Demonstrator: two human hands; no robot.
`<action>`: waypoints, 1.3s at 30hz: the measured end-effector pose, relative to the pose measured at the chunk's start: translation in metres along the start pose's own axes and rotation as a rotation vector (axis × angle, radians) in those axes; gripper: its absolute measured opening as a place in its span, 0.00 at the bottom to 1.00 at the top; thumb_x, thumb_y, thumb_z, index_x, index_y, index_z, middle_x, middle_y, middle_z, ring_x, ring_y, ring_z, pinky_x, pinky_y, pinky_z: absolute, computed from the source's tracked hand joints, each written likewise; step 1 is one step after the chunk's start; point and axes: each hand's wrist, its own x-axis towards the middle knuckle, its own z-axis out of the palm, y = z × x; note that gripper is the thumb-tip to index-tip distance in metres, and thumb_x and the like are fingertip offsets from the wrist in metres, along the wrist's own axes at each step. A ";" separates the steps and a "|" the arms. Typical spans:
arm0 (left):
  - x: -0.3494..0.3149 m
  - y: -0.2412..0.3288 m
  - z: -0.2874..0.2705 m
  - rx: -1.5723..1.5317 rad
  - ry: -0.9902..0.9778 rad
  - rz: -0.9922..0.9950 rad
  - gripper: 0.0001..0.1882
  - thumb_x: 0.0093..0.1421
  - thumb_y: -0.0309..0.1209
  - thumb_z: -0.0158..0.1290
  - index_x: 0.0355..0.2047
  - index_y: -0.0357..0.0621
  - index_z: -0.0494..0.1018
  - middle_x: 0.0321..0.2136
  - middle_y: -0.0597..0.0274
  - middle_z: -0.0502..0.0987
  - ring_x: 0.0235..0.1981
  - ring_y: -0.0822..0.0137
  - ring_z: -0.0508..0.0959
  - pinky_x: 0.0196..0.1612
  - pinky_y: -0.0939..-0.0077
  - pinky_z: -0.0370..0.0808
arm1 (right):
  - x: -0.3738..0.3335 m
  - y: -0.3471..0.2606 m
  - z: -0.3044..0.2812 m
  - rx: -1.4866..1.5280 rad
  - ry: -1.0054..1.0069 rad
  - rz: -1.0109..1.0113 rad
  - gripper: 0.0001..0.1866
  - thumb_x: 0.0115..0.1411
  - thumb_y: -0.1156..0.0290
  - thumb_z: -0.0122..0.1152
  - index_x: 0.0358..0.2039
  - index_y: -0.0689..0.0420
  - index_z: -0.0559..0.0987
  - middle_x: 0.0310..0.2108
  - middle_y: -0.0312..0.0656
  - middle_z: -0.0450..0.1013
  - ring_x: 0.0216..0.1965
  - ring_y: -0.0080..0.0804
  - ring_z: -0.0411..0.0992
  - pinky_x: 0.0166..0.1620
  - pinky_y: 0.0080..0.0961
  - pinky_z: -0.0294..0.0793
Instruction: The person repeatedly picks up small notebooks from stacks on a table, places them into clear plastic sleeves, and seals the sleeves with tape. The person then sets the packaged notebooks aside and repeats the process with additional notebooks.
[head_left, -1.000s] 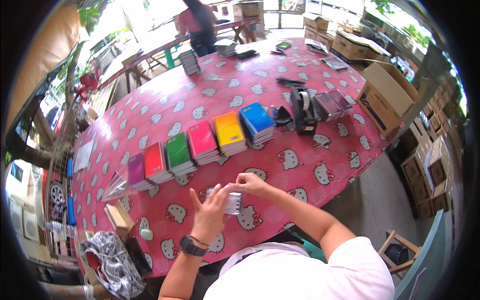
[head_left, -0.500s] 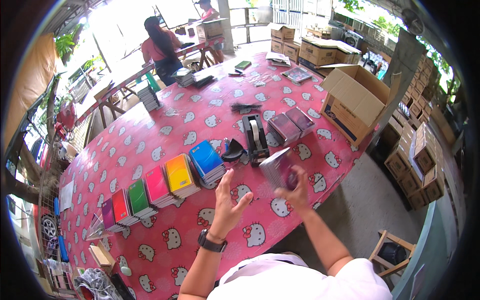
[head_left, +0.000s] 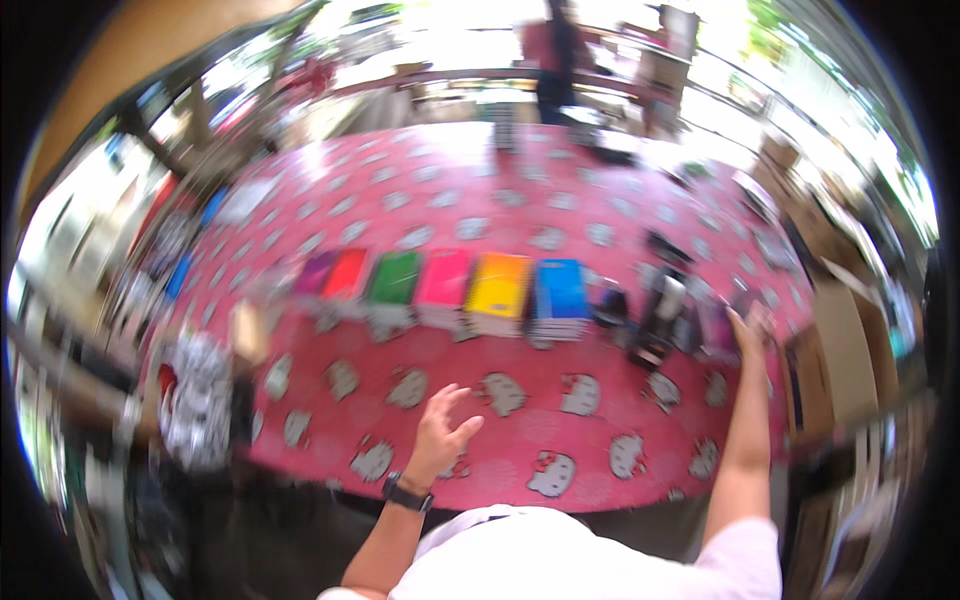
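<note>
My left hand (head_left: 440, 435) hovers above the near part of the pink cloth, fingers apart and holding nothing. Reaching out to the right, my right hand (head_left: 752, 330) is at the dark purple wrapped notebook packs (head_left: 716, 330); blur hides whether its fingers still grip one. A row of spiral notebook stacks runs across the table: purple (head_left: 317, 272), red (head_left: 347, 273), green (head_left: 394, 277), pink (head_left: 443, 277), yellow (head_left: 497, 285) and blue (head_left: 562, 290). Between the blue stack and the packs stands a black tape dispenser (head_left: 660, 312).
An open cardboard box (head_left: 838, 350) stands by the table's right edge. A grey cloth bundle (head_left: 195, 400) lies at the left end. More stacked notebooks (head_left: 503, 128) stand at the far edge, and a person (head_left: 558, 65) is beyond it.
The view has swung left, blurring the picture. My right hand, which held a wrapped notebook pack, has moved out to the other packs. My left hand remains open.
</note>
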 end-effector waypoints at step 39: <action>-0.056 -0.081 -0.280 -0.178 0.755 0.086 0.16 0.56 0.29 0.55 0.45 0.41 0.71 0.44 0.58 0.74 0.43 0.69 0.73 0.45 0.74 0.70 | -0.401 -0.793 0.003 1.298 -0.813 -0.994 0.26 0.55 0.60 0.59 0.52 0.56 0.69 0.56 0.43 0.63 0.58 0.36 0.59 0.61 0.39 0.51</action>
